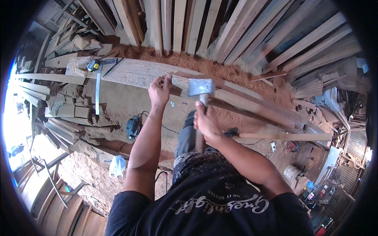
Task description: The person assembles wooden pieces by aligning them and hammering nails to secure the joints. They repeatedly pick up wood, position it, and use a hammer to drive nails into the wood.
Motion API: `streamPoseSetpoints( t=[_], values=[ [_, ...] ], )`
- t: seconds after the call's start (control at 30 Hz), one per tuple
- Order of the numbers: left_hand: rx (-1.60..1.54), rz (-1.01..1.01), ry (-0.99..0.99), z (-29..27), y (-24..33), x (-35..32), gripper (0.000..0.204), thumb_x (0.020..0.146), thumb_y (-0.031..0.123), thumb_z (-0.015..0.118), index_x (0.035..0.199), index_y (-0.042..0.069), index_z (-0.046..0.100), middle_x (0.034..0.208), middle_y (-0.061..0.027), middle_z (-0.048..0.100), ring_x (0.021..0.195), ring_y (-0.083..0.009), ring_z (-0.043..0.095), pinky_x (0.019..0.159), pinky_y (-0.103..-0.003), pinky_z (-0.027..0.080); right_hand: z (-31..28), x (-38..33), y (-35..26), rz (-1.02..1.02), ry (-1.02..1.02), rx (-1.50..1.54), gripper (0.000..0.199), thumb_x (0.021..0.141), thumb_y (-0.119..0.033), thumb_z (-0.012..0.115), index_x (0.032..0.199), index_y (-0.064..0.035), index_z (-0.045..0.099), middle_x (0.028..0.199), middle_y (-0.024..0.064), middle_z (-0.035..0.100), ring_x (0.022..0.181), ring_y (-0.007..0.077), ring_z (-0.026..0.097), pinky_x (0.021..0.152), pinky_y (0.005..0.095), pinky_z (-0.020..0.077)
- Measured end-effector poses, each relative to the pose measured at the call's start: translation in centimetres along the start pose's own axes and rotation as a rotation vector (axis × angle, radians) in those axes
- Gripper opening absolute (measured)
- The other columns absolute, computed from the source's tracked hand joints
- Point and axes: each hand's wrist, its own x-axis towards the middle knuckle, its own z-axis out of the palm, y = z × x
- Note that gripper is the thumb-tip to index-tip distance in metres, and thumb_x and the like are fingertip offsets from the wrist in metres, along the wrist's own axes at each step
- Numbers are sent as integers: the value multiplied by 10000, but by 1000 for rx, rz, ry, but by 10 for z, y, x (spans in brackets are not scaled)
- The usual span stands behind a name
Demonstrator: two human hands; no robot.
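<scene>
My right hand [207,121] is closed round the wooden handle of a hammer [201,87]. Its blocky grey metal head, slightly blurred, is held over a long narrow timber [232,100]. Just left of the hammer head, my left hand [159,91] has its fingers curled and thumb raised beside the near end of that timber. Whatever those fingers pinch, if anything, is too small to make out. Beneath lies a weathered wide plank [136,72]. Farther left on it rest a dark pencil-like stick [114,67], a square with a long metal blade [98,94] and a yellow-and-black tape measure [93,65].
Upright boards [193,27] lean beyond the plank, with reddish sawdust [232,71] along their feet. A teal power tool [134,126] with a cord sits on the floor at left. Stacked offcuts [71,112] lie at far left, and a loose board [287,136] extends at right.
</scene>
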Motion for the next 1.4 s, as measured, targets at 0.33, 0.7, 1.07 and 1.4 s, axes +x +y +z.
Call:
streamPoseSetpoints(
  t=[0.33,0.7,1.07,1.4],
  values=[
    [81,11,-89,2,-6,6,468,997,445,688,943,-17,743,779,-145,712,736,-184,635,722,-356,507,13,45,31,-176,-35,-395,548,1073,-499,496,1172,37,548,959,240,657,883,375,630,774,501,496],
    [500,678,201,36,17,-6,385,954,458,697,1140,121,689,1122,-202,623,1092,-408,583,890,-578,448,-232,-38,58,-231,533,-287,380,1079,-418,563,1138,-43,545,709,36,567,503,142,547,457,326,468],
    [788,883,-444,196,117,-99,740,889,740,625,1225,88,723,1246,-188,677,1240,-398,571,1100,-570,390,-344,-123,9,-86,456,-283,586,1052,-472,554,1329,44,566,991,216,680,938,309,686,843,456,527],
    [833,902,-453,198,126,-105,679,835,736,686,1090,112,765,1175,-146,706,1174,-370,609,1062,-544,426,-425,-109,58,-81,668,-731,499,1059,-438,524,1312,-10,480,968,332,694,933,544,677,811,627,509]
  ],
)
